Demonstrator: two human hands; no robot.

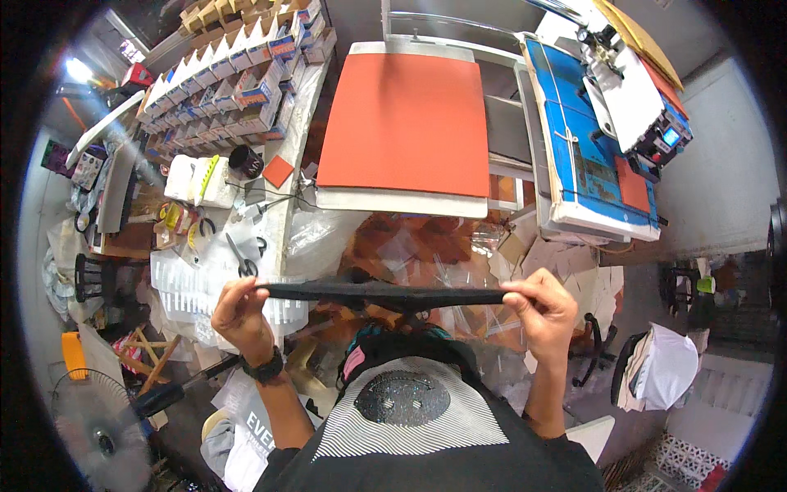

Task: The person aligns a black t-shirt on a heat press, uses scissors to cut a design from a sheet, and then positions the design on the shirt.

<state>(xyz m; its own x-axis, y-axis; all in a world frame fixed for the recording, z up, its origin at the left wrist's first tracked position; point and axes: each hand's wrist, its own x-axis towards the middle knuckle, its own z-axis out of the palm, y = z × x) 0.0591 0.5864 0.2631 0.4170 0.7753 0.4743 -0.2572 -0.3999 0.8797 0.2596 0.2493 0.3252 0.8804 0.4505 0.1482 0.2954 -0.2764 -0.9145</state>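
Note:
A black folded cloth (385,293) is stretched level between my hands in front of my body. My left hand (243,324) pinches its left end, and my right hand (537,312) pinches the other end. Beyond the cloth lies an orange square pad (402,123) on a white-edged platen (393,201). Black-handled scissors (242,258) rest on the cluttered table just beyond my left hand.
The left table (283,234) carries stacked boxes (229,82), a dark mug (244,161) and small tools. A press machine (639,90) with a blue bed (570,90) stands right. A fan (102,443) is at lower left; papers (545,254) litter the floor.

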